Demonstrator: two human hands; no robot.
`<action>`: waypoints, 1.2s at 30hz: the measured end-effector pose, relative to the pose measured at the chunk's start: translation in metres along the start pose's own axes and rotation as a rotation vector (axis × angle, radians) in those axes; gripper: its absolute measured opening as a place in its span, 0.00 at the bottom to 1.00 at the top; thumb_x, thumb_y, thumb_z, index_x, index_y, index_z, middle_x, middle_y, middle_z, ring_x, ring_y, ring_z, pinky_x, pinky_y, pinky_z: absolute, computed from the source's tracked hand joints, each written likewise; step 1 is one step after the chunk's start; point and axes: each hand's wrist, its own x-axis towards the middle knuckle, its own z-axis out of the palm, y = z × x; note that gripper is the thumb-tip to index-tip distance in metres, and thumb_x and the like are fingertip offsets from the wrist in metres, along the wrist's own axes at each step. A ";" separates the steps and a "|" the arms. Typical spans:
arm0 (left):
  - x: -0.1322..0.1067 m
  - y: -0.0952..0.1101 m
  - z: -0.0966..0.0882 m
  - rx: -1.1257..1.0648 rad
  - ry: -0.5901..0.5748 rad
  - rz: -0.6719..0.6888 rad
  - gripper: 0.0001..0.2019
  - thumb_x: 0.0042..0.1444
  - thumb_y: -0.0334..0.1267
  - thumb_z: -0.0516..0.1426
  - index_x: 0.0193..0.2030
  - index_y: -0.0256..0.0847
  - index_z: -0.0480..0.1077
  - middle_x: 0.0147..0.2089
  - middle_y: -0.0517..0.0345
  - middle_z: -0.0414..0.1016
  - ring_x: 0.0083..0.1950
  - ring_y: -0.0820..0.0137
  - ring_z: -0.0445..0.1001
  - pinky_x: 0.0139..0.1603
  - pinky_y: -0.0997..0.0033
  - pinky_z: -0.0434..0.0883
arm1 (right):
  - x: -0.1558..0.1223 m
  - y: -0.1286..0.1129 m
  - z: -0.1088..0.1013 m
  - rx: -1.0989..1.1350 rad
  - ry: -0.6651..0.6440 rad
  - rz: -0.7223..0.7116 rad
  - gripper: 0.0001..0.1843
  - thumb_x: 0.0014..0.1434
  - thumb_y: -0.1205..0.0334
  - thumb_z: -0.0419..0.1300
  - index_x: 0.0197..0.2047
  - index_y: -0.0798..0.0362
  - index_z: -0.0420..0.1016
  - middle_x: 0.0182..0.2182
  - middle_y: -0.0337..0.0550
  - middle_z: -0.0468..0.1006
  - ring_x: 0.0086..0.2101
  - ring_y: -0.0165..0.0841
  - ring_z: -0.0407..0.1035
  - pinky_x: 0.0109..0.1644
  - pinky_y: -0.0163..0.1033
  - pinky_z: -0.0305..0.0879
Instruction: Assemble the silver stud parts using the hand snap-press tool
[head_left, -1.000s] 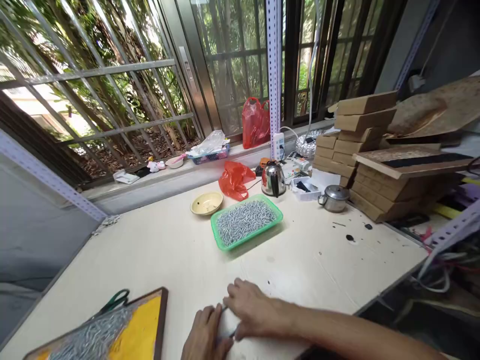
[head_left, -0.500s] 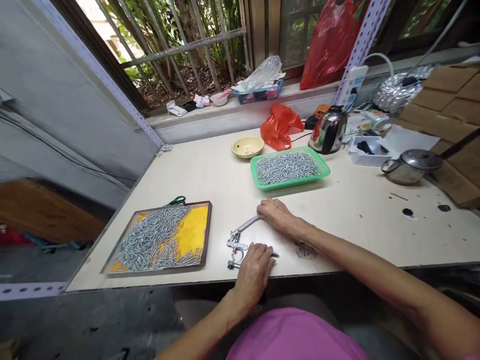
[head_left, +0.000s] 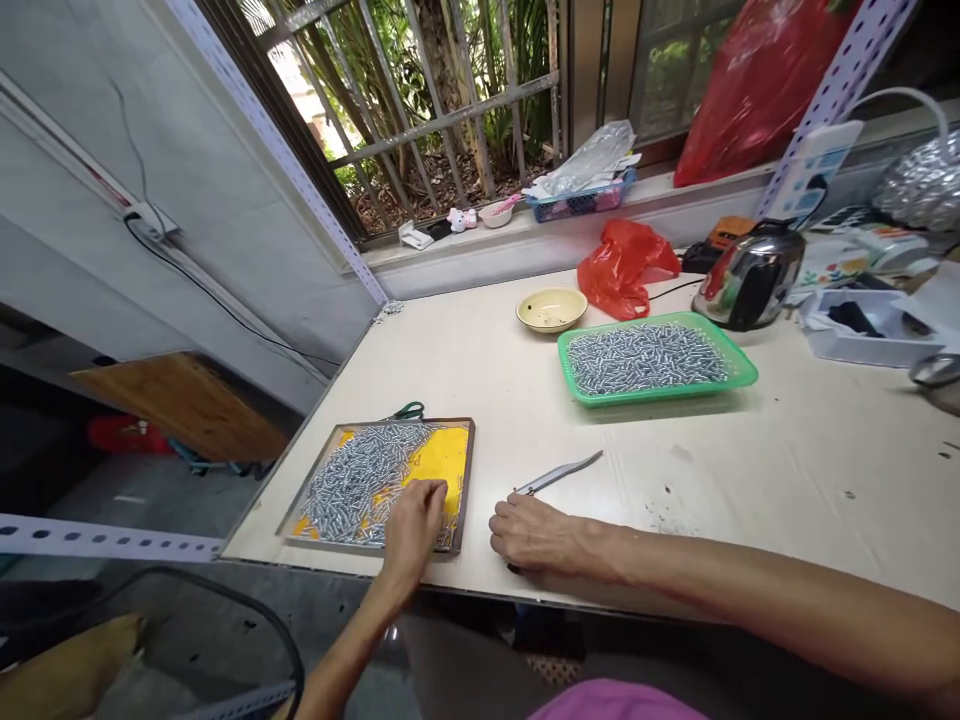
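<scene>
My left hand (head_left: 412, 525) reaches into the wooden-framed yellow tray (head_left: 459, 478) at the table's near left. Its fingers are curled over the pile of small metal parts (head_left: 352, 480) lying there. My right hand (head_left: 534, 535) rests palm down near the table's front edge, over the lower end of a metal plier-like tool (head_left: 559, 472). One long handle of the tool sticks out up and to the right. Its fingers are curved, and the tool's head is hidden under the hand.
A green tray (head_left: 742, 375) full of the same metal parts sits mid-table, with a yellow bowl (head_left: 551, 308), a red bag (head_left: 626, 275) and a steel kettle (head_left: 750, 280) behind it. Green-handled scissors (head_left: 407, 411) lie behind the yellow tray. The table's edge runs just below my hands.
My left hand left the tool and moved left into the yellow tray. My right hand slid from the tool's upper handle down to its lower end. The view shifted left.
</scene>
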 end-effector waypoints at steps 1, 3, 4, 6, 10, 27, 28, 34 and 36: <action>0.011 -0.005 0.002 0.046 -0.061 -0.045 0.12 0.61 0.39 0.50 0.37 0.37 0.73 0.37 0.51 0.76 0.39 0.65 0.74 0.41 0.68 0.67 | 0.003 0.000 0.000 0.014 0.000 0.012 0.05 0.57 0.74 0.55 0.34 0.58 0.70 0.31 0.45 0.71 0.34 0.35 0.63 0.35 0.40 0.57; 0.027 -0.007 0.008 0.128 -0.153 -0.091 0.14 0.61 0.41 0.50 0.36 0.37 0.74 0.37 0.49 0.77 0.40 0.64 0.74 0.41 0.68 0.65 | 0.006 0.000 -0.003 0.081 0.024 0.058 0.05 0.58 0.73 0.54 0.36 0.57 0.69 0.32 0.44 0.71 0.32 0.33 0.63 0.34 0.38 0.57; 0.032 -0.005 0.011 0.164 -0.183 -0.099 0.14 0.61 0.42 0.51 0.36 0.36 0.74 0.38 0.49 0.77 0.41 0.64 0.74 0.41 0.68 0.65 | 0.007 0.002 -0.007 0.123 0.057 0.098 0.06 0.59 0.73 0.54 0.38 0.56 0.69 0.33 0.43 0.71 0.32 0.32 0.63 0.32 0.37 0.57; 0.036 0.002 0.016 0.224 -0.222 -0.102 0.12 0.60 0.41 0.52 0.37 0.37 0.74 0.39 0.49 0.76 0.42 0.64 0.73 0.39 0.69 0.63 | 0.004 0.010 -0.022 0.186 0.153 0.226 0.09 0.60 0.73 0.51 0.41 0.54 0.69 0.35 0.42 0.70 0.31 0.30 0.63 0.31 0.34 0.57; 0.034 0.013 0.018 0.333 -0.285 -0.060 0.12 0.60 0.35 0.49 0.35 0.37 0.74 0.38 0.48 0.75 0.41 0.64 0.73 0.34 0.70 0.61 | -0.025 0.050 -0.071 0.098 0.384 0.605 0.14 0.63 0.73 0.47 0.45 0.56 0.71 0.37 0.45 0.71 0.32 0.29 0.65 0.32 0.34 0.59; -0.011 0.059 0.013 -0.696 -0.511 -0.466 0.19 0.43 0.49 0.61 0.35 0.35 0.74 0.18 0.65 0.64 0.17 0.79 0.56 0.17 0.78 0.52 | -0.084 -0.012 -0.015 0.342 -0.015 0.676 0.04 0.62 0.64 0.55 0.38 0.55 0.69 0.37 0.45 0.70 0.35 0.33 0.64 0.38 0.38 0.57; -0.015 0.063 0.017 -0.704 -0.528 -0.479 0.19 0.42 0.50 0.62 0.34 0.35 0.74 0.17 0.66 0.63 0.16 0.80 0.55 0.16 0.79 0.51 | -0.085 -0.016 -0.007 0.345 -0.008 0.678 0.03 0.62 0.65 0.54 0.38 0.54 0.68 0.37 0.44 0.70 0.36 0.33 0.64 0.38 0.38 0.57; -0.021 0.061 0.036 -0.680 -0.605 -0.525 0.21 0.39 0.52 0.63 0.30 0.34 0.72 0.16 0.68 0.60 0.17 0.81 0.52 0.17 0.79 0.49 | -0.094 -0.018 0.006 0.431 0.122 0.641 0.05 0.63 0.70 0.49 0.39 0.53 0.64 0.38 0.43 0.66 0.39 0.34 0.61 0.44 0.39 0.56; -0.021 0.059 0.037 -0.660 -0.617 -0.525 0.21 0.38 0.52 0.63 0.30 0.34 0.72 0.16 0.68 0.60 0.17 0.81 0.52 0.17 0.79 0.49 | -0.095 -0.019 0.007 0.447 0.135 0.647 0.06 0.63 0.71 0.48 0.39 0.52 0.63 0.38 0.43 0.66 0.39 0.34 0.60 0.44 0.39 0.56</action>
